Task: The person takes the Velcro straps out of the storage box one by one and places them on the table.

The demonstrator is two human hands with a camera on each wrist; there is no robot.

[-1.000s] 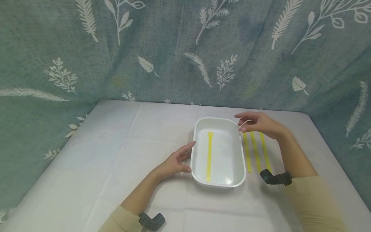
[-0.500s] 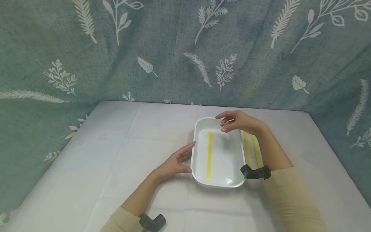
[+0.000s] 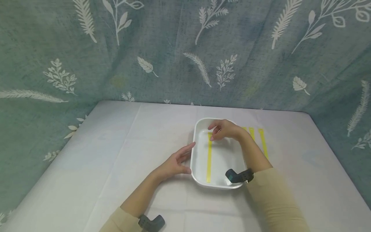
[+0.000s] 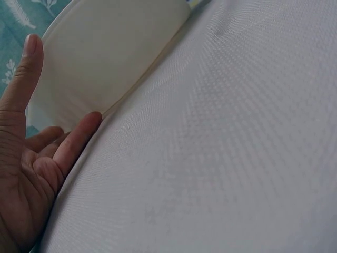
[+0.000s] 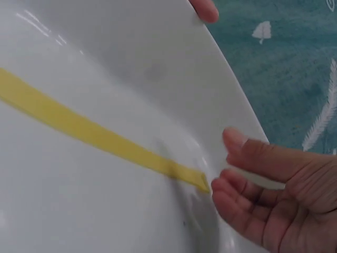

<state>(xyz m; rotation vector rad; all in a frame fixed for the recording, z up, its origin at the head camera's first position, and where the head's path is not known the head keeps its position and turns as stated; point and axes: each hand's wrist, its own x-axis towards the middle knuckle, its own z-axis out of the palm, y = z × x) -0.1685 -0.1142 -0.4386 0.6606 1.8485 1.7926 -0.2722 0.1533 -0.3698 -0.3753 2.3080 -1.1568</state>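
A white rectangular tray [image 3: 200, 154] stands on the table, with one flat yellow strip [image 3: 209, 161] lying lengthwise in its left half. My left hand [image 3: 175, 163] rests against the tray's left side, its fingers extended; in the left wrist view the fingers [image 4: 79, 139] reach to the outer wall. Over the far part of the tray is my right hand [image 3: 225, 129], thumb and fingers loosely bent and apart. From the right wrist camera, the strip's wider end [image 5: 197, 178] lies just beside the right fingertips [image 5: 224, 195], and nothing is held between them.
Three more yellow strips [image 3: 263, 141] lie on the table right of the tray, partly hidden by my right forearm. The table has a white cloth [image 3: 139, 154]. Behind it hangs a green-blue curtain [image 3: 168, 48] with white leaf patterns.
My right hand has moved left from above the tray's right rim, across the tray and down to the far end of the strip inside. My left hand and the tray have stayed put.
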